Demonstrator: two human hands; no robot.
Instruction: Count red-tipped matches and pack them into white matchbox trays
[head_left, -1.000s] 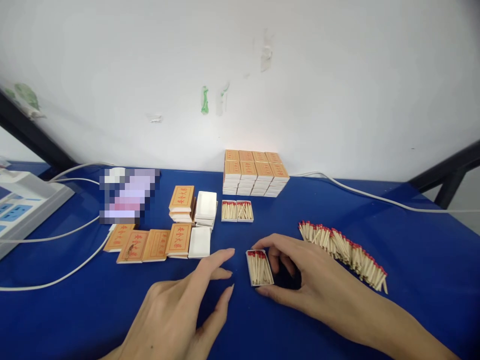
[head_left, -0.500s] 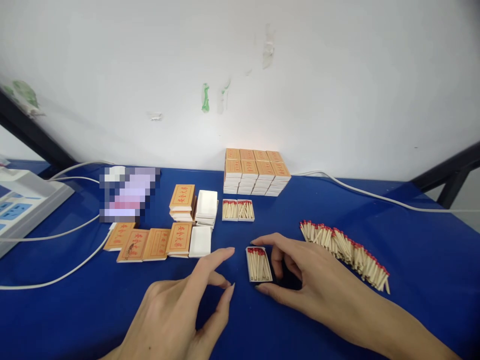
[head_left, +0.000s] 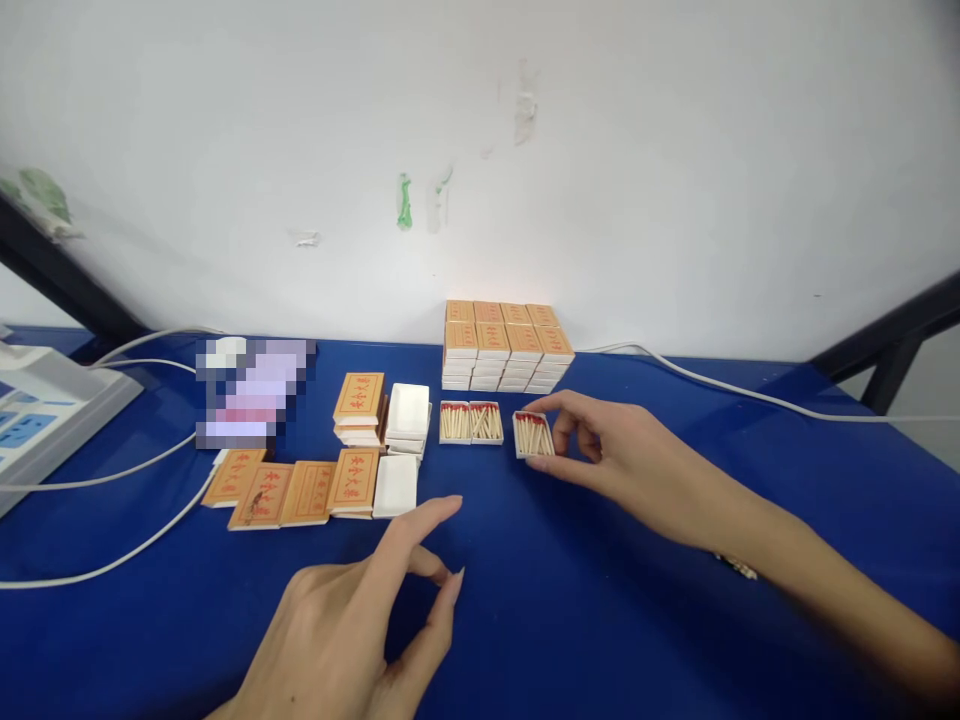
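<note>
Between thumb and forefinger, my right hand [head_left: 607,440] grips a white matchbox tray [head_left: 533,436] full of red-headed matches. Just left of it, two filled matchbox trays [head_left: 471,423] stand side by side on the blue table. My left hand [head_left: 367,600] is over the near part of the table, fingers curved and apart, with nothing in it. Beyond its fingertips lies an empty white tray [head_left: 396,486], beside a row of orange matchbox sleeves [head_left: 306,492]. Most of the loose match pile [head_left: 736,567] is hidden behind my right forearm.
A block of stacked matchboxes [head_left: 507,345] stands against the wall. More empty trays [head_left: 409,410] and sleeves [head_left: 360,398] are piled at centre left. A blurred-out flat object [head_left: 259,390], white cables [head_left: 720,385] and a white power strip [head_left: 60,410] lie farther out.
My right hand has closed on the filled tray and carried it away from me, up beside the two other filled trays. My left hand has hardly moved.
</note>
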